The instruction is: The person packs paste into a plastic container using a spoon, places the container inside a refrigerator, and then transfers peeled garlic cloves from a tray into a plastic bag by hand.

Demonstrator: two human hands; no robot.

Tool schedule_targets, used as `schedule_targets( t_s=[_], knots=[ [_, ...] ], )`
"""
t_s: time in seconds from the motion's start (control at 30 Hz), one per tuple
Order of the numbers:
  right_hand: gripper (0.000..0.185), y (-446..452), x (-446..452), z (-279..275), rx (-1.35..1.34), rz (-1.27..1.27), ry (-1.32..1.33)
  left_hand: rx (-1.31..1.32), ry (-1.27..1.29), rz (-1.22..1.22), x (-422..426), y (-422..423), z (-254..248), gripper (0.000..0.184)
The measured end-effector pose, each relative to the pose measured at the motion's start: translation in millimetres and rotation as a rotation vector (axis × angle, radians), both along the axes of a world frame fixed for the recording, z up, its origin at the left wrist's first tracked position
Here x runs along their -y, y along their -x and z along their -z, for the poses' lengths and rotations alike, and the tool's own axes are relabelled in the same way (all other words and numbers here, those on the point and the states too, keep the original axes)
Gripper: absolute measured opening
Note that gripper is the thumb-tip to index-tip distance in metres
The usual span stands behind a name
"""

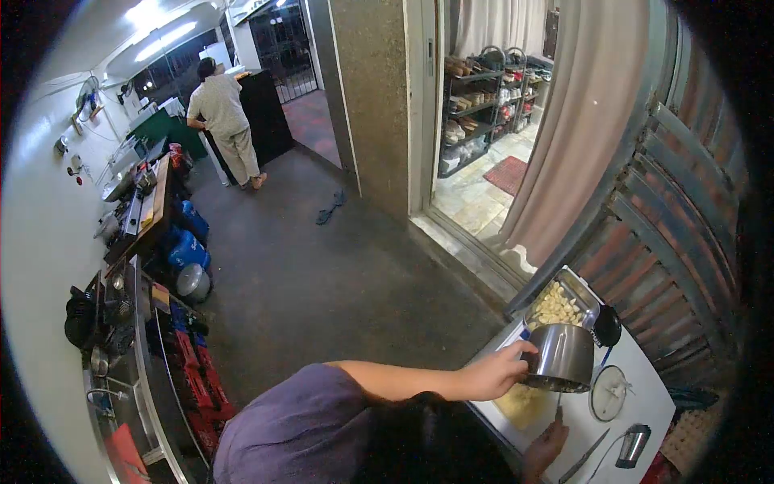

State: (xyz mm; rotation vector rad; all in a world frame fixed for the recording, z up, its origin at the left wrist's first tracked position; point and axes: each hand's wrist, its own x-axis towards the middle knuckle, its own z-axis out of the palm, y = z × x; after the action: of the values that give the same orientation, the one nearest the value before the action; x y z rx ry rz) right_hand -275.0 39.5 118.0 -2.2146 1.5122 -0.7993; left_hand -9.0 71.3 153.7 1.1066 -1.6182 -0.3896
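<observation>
My left hand point(496, 375) is closed on the side of a shiny metal pot point(564, 355), held tilted above the white table point(645, 367). Just beyond the pot lies a metal tray point(582, 284) with pale chopped pieces point(556, 308) in it. A pale yellow mass point(522, 405) shows partly below the pot, blurred. My right hand point(548, 442), low at the table's near side, is closed around a thin metal utensil point(559, 407); its upper end is hidden by the pot. Inside the pot I cannot see.
On the table are a round lid point(609, 394), a black-headed utensil point(606, 327), a knife point(584, 456) and a metal cup point(634, 446). A slatted metal gate point(669, 218) borders it. A person point(222, 117) stands at a far counter. Slippers point(330, 208) lie on the floor.
</observation>
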Motion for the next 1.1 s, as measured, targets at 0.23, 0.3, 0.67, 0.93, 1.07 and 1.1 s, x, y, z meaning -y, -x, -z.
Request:
schedule_targets(
  t_s=[0.23, 0.3, 0.67, 0.93, 1.07, 1.1],
  knots=[
    [0.04, 19.2, -9.6, 23.5, -0.279, -0.019, -0.333, -0.043, -0.069, -0.044, -3.7, -12.9, -3.1, 0.009],
    [0.039, 14.9, -7.5, 23.8, -0.24, -0.018, -0.31, -0.078, -0.011, -0.098, 5.6, -15.7, 9.3, 0.008],
    [0.038, 0.1, 2.5, 33.6, -0.072, -0.006, -0.158, -0.655, -0.291, -0.085, 34.8, -31.4, 29.4, 0.021],
    [0.038, -0.1, 9.5, 53.2, 0.01, -0.029, 0.008, -1.1, -0.61, -0.059, 43.6, -63.7, 23.4, 0.025],
    [0.038, 38.8, -13.7, 86.8, 0.047, -0.115, 0.212, -1.306, -0.607, 0.051, 49.5, -94.8, 18.3, 0.017],
    [0.038, 39.8, -28.2, 79.7, 0.057, -0.081, 0.197, -1.351, -0.583, 0.044, 46.0, -104.5, 6.5, 0.016]
  ],
)
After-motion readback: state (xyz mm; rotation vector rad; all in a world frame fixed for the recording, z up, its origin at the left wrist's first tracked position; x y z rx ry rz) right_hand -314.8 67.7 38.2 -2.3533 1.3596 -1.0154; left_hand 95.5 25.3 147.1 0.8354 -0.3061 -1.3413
